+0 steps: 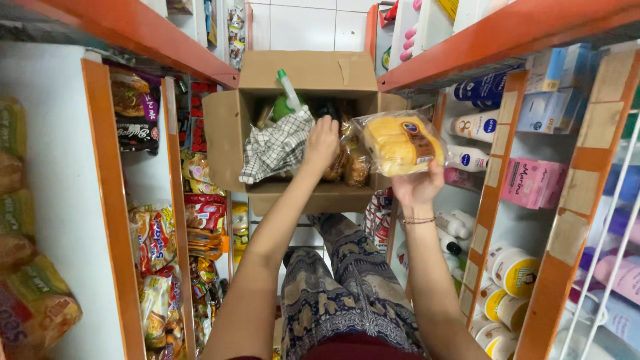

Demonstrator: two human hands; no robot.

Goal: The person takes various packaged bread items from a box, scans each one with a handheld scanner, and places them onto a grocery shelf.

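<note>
An open cardboard box (227,133) rests between my knees in a narrow shop aisle. My left hand (322,143) reaches into it and touches bagged brown bread rolls (353,167), beside a black-and-white checked cloth (277,147) and a green spray bottle (288,93). My right hand (419,188) holds up a clear bag of yellow buns (400,143) at the box's right edge, in front of the right shelves.
Orange-framed shelves line both sides. Snack packets (157,243) and bread bags (27,300) fill the left shelves. White lotion bottles (475,125), pink boxes (533,183) and tubs (513,270) fill the right ones. My patterned trousers (347,280) cover the floor space.
</note>
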